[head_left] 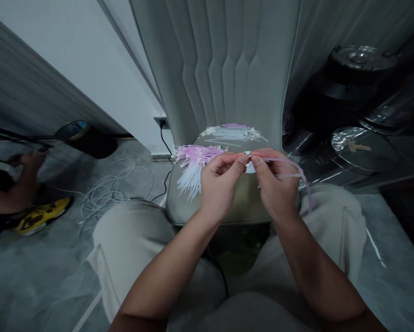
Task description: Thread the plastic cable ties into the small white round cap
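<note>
My left hand point(222, 177) and my right hand point(276, 180) meet above the seat of a grey chair point(193, 210), thumbs and forefingers pinched close together. A thin lilac strip point(292, 161) runs out of my right hand and hangs down past the knuckles. A paler strip point(290, 175) also sticks out there. What lies exactly between the fingertips is too small to make out. A small white piece point(250, 167) shows behind them. Left of my hands lies a pile of thin pink strips point(200, 153) and whitish strips point(190, 180), with small pale ends. Another bunch of strips point(233, 133) lies farther back.
On the left, another person's hand point(34, 159) and a yellow shoe point(43, 216) are visible. A coiled pale cable point(99, 193) lies on the floor near a dark bin point(85, 138). Black containers point(362, 74) and clear plastic wrapping point(352, 152) stand on the right.
</note>
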### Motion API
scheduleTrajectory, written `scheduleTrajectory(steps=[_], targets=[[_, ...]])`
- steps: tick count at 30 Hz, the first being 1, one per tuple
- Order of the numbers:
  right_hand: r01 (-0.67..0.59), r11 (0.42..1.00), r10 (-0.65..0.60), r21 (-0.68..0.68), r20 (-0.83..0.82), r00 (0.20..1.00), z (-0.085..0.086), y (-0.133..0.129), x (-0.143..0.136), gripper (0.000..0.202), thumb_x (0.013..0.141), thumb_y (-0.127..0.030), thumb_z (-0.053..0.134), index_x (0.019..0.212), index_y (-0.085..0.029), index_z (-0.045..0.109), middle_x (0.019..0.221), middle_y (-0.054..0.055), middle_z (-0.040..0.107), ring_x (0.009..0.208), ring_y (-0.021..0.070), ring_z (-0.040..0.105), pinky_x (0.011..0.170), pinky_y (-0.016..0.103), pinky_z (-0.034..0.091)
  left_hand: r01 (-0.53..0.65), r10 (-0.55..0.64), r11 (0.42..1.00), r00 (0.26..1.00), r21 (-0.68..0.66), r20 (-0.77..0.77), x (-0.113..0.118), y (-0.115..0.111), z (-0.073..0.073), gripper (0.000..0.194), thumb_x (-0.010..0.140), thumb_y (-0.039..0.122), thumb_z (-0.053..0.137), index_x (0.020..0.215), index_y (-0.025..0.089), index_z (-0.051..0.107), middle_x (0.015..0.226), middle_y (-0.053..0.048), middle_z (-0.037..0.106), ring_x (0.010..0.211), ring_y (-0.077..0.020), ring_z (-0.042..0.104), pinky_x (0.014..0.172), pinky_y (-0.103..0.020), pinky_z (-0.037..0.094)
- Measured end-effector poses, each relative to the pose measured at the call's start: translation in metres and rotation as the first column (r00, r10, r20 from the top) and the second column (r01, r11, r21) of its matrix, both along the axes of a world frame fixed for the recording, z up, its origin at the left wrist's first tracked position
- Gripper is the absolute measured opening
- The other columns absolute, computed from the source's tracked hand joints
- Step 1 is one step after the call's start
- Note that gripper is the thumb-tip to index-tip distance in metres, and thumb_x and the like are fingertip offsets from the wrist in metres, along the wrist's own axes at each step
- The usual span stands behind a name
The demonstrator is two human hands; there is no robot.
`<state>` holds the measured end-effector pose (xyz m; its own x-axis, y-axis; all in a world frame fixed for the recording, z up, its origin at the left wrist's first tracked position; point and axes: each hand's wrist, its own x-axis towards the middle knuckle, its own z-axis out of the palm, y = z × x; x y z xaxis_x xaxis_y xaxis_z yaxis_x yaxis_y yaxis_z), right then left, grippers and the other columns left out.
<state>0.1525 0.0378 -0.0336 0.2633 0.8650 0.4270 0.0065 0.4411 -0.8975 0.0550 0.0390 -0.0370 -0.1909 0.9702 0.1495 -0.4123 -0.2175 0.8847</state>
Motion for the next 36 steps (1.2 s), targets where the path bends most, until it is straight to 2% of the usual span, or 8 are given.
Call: scheduleTrajectory(steps=[7, 12, 19, 28, 36], targets=[[0.029, 0.999, -0.032, 0.035, 0.067, 0.997, -0.001, 0.003, 0.003, 0.009, 0.081, -0.016, 0.062, 0.079, -0.021, 0.069, 0.077, -0.001, 0.07, 0.071, 0.0115, 0.066, 0.062, 0.024, 0.055, -0.003, 0.005, 0.999, 0.999, 0.037, -0.05, -0.001, 0.002, -0.003, 0.004, 0.075, 0.021, 0.074, 0.074, 0.018, 0.072, 0.074, 0.001, 0.069, 0.067, -0.0079, 0.061, 0.068, -0.021, 0.051], [-0.019, 1.0, 0.017, 0.021, 0.091, 0.996, -0.003, 0.006, 0.009, 0.007, 0.081, -0.018, 0.063, 0.079, -0.021, 0.069, 0.076, -0.002, 0.07, 0.068, 0.0107, 0.065, 0.059, 0.023, 0.054, 0.0, 0.006, 0.998, 0.995, 0.067, -0.099, -0.004, 0.004, -0.005, 0.004, 0.075, 0.022, 0.075, 0.074, 0.019, 0.073, 0.075, 0.001, 0.069, 0.07, -0.0089, 0.062, 0.069, -0.022, 0.051], [-0.086, 0.995, 0.092, -0.045, 0.141, 0.986, 0.0, 0.006, 0.021, 0.006, 0.08, -0.021, 0.065, 0.08, -0.022, 0.071, 0.08, -0.001, 0.072, 0.062, 0.01, 0.063, 0.053, 0.022, 0.052, 0.063, -0.048, 0.995, 0.983, 0.08, -0.176, -0.008, 0.004, -0.003, 0.004, 0.075, 0.023, 0.074, 0.075, 0.019, 0.072, 0.076, 0.0, 0.07, 0.069, -0.0094, 0.062, 0.068, -0.024, 0.051], [-0.13, 0.991, 0.127, 0.012, 0.146, 0.981, -0.001, 0.007, 0.026, 0.006, 0.079, -0.018, 0.066, 0.076, -0.022, 0.069, 0.08, -0.001, 0.071, 0.073, 0.0123, 0.066, 0.059, 0.024, 0.052, 0.089, -0.072, 0.991, 0.983, 0.097, -0.171, -0.008, 0.003, -0.001, 0.004, 0.075, 0.021, 0.074, 0.073, 0.019, 0.072, 0.075, 0.001, 0.068, 0.067, -0.0085, 0.06, 0.065, -0.023, 0.05], [-0.135, 0.99, 0.126, 0.032, 0.187, 0.974, 0.001, 0.006, 0.032, 0.01, 0.078, -0.016, 0.068, 0.072, -0.024, 0.071, 0.079, -0.002, 0.071, 0.073, 0.0124, 0.066, 0.058, 0.024, 0.05, 0.111, -0.095, 0.992, 0.971, 0.063, -0.219, -0.01, 0.0, 0.002, 0.004, 0.075, 0.022, 0.075, 0.073, 0.019, 0.072, 0.074, 0.001, 0.069, 0.068, -0.0086, 0.062, 0.066, -0.022, 0.05]])
